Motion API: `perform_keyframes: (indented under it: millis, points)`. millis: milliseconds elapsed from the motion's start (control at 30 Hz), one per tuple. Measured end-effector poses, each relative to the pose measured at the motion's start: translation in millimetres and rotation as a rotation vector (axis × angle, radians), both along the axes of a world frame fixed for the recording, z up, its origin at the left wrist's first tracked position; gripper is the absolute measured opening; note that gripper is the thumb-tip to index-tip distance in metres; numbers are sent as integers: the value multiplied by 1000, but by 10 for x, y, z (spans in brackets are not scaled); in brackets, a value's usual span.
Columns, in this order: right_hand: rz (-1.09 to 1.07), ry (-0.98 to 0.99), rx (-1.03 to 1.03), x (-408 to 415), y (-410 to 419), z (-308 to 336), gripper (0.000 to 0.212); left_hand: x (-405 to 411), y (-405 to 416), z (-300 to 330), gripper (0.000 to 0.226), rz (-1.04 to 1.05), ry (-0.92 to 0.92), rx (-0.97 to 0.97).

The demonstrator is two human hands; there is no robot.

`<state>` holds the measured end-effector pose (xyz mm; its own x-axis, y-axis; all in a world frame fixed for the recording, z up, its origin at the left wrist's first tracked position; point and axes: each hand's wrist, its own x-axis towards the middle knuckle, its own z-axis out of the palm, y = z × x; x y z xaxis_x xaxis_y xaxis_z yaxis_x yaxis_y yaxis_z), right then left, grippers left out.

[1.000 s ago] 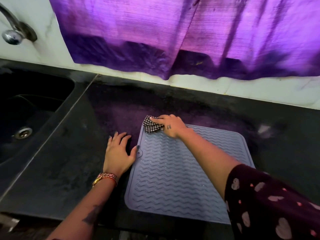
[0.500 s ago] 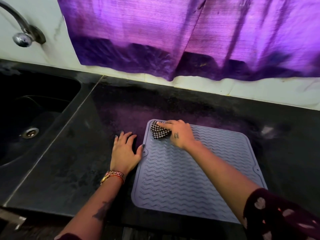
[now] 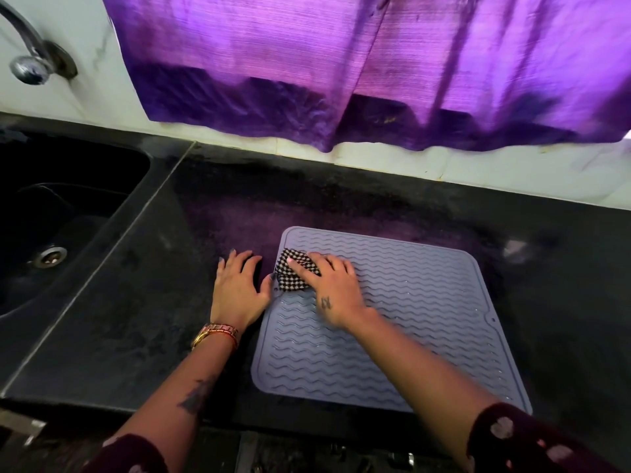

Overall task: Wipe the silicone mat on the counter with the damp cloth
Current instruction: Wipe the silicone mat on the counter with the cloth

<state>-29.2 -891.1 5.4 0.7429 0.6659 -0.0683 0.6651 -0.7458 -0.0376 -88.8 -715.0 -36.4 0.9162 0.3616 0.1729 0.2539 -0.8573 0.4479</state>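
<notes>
We press the checked black-and-white damp cloth (image 3: 296, 270) under our right hand (image 3: 333, 291), fingers flat, at the mat's ten o'clock corner. Our left hand (image 3: 240, 291), fingers spread, steadies the grey-blue ribbed silicone mat (image 3: 426, 319) on the black stone counter (image 3: 136, 319). Best to stroke firmly along the ridges, overlapping. The mat's long axis runs eleven to five.

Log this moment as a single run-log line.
phase: wiping | right hand presses cloth on mat | left hand flat on counter
</notes>
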Motion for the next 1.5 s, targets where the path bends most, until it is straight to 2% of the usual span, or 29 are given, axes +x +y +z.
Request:
perform_keyframes:
  millis: [67, 167, 267, 400, 533, 633, 767, 967, 1133, 1333, 1500]
  points:
    - [5, -12, -2, 3, -8, -53, 84, 4, -3, 4, 60, 2, -2, -4]
    - [8, 113, 14, 141, -5, 111, 78, -4, -1, 10, 60, 1, -3, -3]
    - [-37, 83, 111, -29, -86, 154, 72, -22, -5, 12, 59, 5, -25, -4]
    - [-20, 2, 148, -394, -265, -91, 84, -11, -7, 9, 60, 12, -9, -1]
    - [10, 85, 143, -179, -227, 66, 76, -8, -11, 15, 61, 7, 8, 14]
    - [-23, 110, 210, -310, -225, 115, 74, -15, -8, 15, 61, 17, 0, 0]
    - [33, -14, 185, -627, -258, -151, 89, -9, -9, 11, 61, 19, 5, -11]
    - [65, 111, 141, -510, -272, 110, 75, -14, -2, 4, 60, 18, 7, -5]
    - [76, -5, 156, -855, -325, -159, 88, -1, 0, -2, 60, 13, 8, -12]
    - [123, 104, 197, -675, -364, 44, 67, -21, -10, 11, 59, 11, 10, 3]
    - [125, -24, 181, -1032, -478, -206, 81, -8, -3, -5, 58, 10, 13, 5]
